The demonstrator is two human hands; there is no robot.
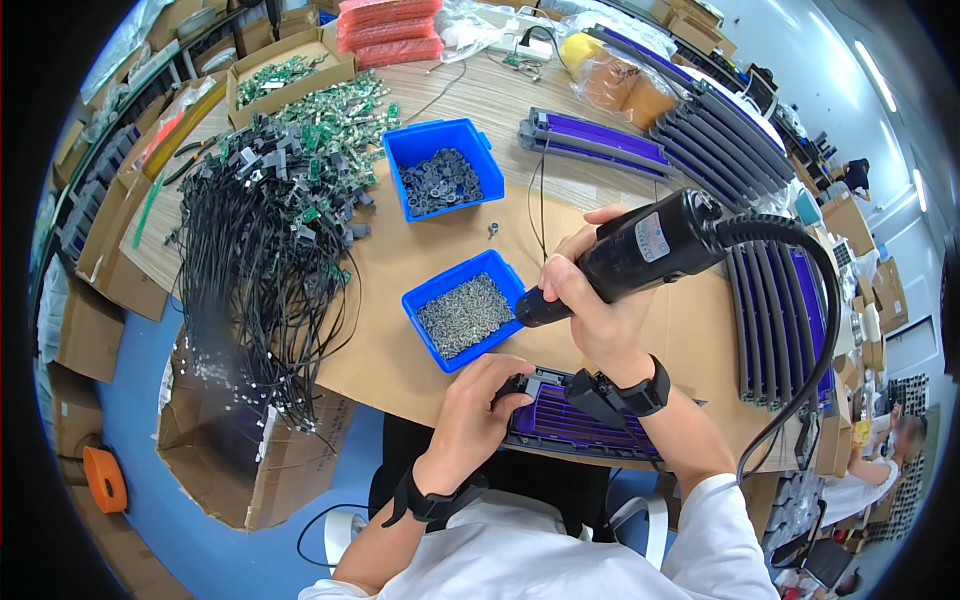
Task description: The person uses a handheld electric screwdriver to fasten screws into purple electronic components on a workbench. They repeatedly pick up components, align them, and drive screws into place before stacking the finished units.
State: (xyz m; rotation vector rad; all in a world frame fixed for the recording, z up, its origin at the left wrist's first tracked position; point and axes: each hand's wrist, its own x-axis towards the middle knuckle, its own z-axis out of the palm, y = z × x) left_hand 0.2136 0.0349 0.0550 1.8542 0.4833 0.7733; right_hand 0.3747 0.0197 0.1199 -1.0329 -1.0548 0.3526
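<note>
I'd grip the likely hefty black driver (640, 252) nose-end, where the right hand (606, 325) wraps, the left hand (472, 405) pinching the stiff-looking housing's (572, 420) nine-o'clock end.

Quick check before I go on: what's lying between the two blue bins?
In the head view, one small loose piece, too small to identify, lies on the brown sheet between the upper bin and the screw bin.

Power tool (625, 265) at 2 o'clock shows smooth, glossy black plastic. Central bin (450, 280) is glossy blue plastic; its screws (465, 316) are bright metal. Work sheet (385, 345) beneath is matt brown cardboard. Housing (575, 421) at 5 o'clock is purple and dark plastic. Shirt (520, 560) at 6 o'clock is matt white cloth.
</note>
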